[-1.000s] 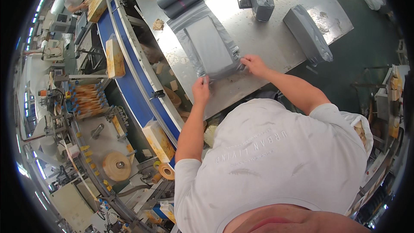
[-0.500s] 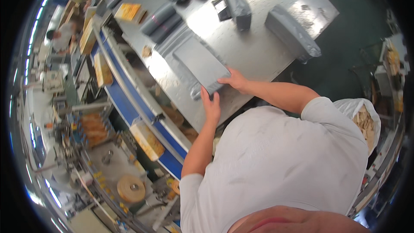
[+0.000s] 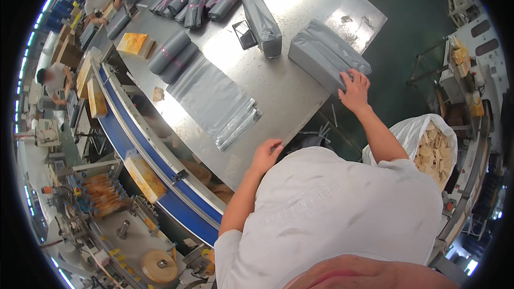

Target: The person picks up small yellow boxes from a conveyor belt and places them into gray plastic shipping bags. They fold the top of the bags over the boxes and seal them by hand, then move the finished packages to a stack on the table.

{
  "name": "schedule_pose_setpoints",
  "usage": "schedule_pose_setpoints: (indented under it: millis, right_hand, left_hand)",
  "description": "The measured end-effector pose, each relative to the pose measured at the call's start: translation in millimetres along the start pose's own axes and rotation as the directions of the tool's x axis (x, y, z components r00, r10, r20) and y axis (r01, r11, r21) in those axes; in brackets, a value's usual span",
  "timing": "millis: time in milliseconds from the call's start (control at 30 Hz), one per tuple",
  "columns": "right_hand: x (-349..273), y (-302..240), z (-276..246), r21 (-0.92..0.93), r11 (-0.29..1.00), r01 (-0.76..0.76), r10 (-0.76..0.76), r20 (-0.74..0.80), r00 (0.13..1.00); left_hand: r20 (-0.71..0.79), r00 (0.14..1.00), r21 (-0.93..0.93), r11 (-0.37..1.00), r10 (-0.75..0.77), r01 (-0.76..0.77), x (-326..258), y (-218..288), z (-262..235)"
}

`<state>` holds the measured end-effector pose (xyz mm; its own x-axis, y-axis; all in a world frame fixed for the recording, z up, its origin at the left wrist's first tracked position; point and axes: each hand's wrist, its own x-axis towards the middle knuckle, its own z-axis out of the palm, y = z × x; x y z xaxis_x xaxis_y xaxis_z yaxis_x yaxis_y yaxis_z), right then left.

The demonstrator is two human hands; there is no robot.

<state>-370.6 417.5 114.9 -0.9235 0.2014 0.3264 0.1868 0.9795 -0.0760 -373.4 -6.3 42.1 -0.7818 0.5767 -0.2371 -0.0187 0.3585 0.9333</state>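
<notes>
resting on a filled grey packet [image 3: 326,56], the right hand [image 3: 354,92] lies with fingers spread over its near end. the left hand [image 3: 266,154] sits loosely curled and holding nothing at the steel table [image 3: 289,96] edge, near a stack of flat grey bags [image 3: 214,99].

One head-worn fisheye view looks steeply down from above the person's shoulders onto the steel bench [image 3: 300,91], fairly near, edges bending.

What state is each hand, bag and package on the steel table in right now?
Right hand: laid on the filled grey package, which lies flat at the table edge.
Left hand: at the table's near edge, holding nothing.
Flat grey bags: stacked, empty.
Upright grey package: filled, standing.
White sack: open.
</notes>
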Motion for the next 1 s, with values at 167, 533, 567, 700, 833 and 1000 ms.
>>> schedule_pose_setpoints:
  millis: [167,533,567,700,833,1000]
  right_hand:
    - [62.0,-26.1,-1.9,-0.310,0.944,-0.118,0.204,0.262,0.943]
    - [62.5,-73.8,49.4,-0.137,0.930,0.340,-0.337,0.044,0.940]
    - [54.6,-90.1,61.3,-0.022,0.870,0.493,-0.493,-0.003,0.870]
    - [-25.0,-221.7,105.2,0.503,0.726,0.469,-0.683,0.451,0.575]
    - [-69.4,-261.3,122.6,0.296,0.737,0.608,-0.675,0.368,0.639]
    - [-37.5,-263.6,114.0,0.298,0.721,0.626,-0.682,0.466,0.564]
  left_hand:
    - [-0.055,0.998,0.116,0.993,-0.017,0.024,-11.3,4.3,-15.9]
    - [-0.928,0.365,0.154,0.966,0.070,0.208,-195.5,-117.8,-38.0]
    - [-0.968,0.234,0.163,0.933,0.089,0.321,-226.7,-139.4,-41.8]
    - [-0.922,-0.306,-0.383,0.667,-0.237,0.639,-375.3,-226.5,-11.8]
    - [-0.504,-0.651,-0.824,0.091,-0.568,0.559,-493.4,-242.4,32.4]
    - [-0.315,-0.646,-0.858,-0.082,-0.696,0.506,-558.7,-246.8,99.9]
